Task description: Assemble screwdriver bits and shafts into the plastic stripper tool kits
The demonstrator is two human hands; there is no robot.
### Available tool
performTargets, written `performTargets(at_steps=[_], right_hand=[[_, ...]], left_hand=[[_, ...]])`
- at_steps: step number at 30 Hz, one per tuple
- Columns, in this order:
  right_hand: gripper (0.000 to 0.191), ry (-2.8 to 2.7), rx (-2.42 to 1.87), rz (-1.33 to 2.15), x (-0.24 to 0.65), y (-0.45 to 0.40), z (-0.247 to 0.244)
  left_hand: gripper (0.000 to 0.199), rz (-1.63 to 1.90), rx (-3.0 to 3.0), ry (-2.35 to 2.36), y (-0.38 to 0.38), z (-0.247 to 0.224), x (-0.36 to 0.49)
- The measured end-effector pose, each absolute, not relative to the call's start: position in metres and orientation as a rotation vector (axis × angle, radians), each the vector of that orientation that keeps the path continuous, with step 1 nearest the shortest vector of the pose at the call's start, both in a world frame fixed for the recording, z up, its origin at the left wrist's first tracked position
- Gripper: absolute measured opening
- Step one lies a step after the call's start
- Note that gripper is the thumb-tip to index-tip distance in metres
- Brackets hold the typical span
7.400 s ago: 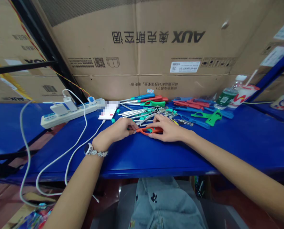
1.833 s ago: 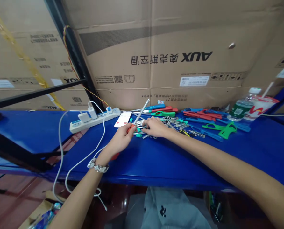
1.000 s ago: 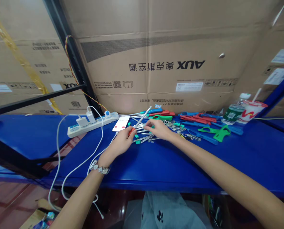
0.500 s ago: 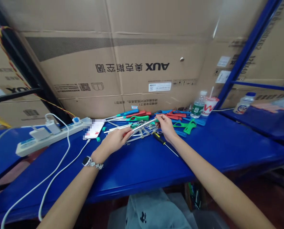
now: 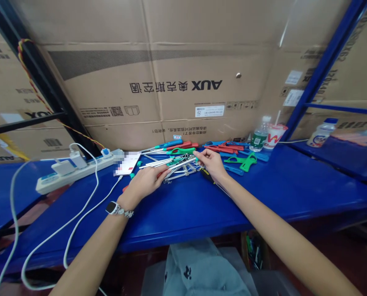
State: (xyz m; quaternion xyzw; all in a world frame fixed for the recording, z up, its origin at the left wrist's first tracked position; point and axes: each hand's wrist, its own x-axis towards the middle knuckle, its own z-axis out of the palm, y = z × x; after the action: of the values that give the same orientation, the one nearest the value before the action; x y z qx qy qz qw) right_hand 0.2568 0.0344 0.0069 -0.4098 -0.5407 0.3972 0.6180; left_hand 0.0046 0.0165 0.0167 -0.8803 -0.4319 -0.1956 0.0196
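Observation:
My left hand [image 5: 146,181] is closed on what looks like a long-necked lighter. Its red end [image 5: 126,188] pokes out beneath the palm, and its thin metal tube [image 5: 182,164] points right. At the far end of that tube, the fingers of my right hand [image 5: 212,164] are pinched, with a small green piece [image 5: 196,153] at the fingertips. Below both hands lie loose metal tubes and wire parts [image 5: 183,172]. A screwdriver [image 5: 206,176] with a black and yellow handle lies partly behind my right wrist.
Red, blue and green lighter bodies [image 5: 248,161] are piled along the back of the blue table [image 5: 183,213]. A bottle [image 5: 259,135] and a cup [image 5: 274,137] stand at right. On the left are a phone [image 5: 129,164], a power strip [image 5: 78,172] and white cables [image 5: 91,197].
My right hand has moved slightly left, along the tube's end. A red end now shows under my left hand. The whole view has shifted a little.

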Motion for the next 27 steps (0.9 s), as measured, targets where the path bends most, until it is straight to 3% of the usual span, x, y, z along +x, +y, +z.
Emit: performTargets(at_steps=[15, 27], right_hand=[[0.049, -1.225, -0.84, 1.179, 0.242, 0.027, 0.005], [0.037, -1.17, -0.74, 1.298, 0.216, 0.016, 0.004]], left_hand=[[0.039, -0.576, -2.66, -1.288, 0.011, 0.02, 0.012], [0.033, -0.496, -2.604, -1.53, 0.006, 0.021, 0.026]])
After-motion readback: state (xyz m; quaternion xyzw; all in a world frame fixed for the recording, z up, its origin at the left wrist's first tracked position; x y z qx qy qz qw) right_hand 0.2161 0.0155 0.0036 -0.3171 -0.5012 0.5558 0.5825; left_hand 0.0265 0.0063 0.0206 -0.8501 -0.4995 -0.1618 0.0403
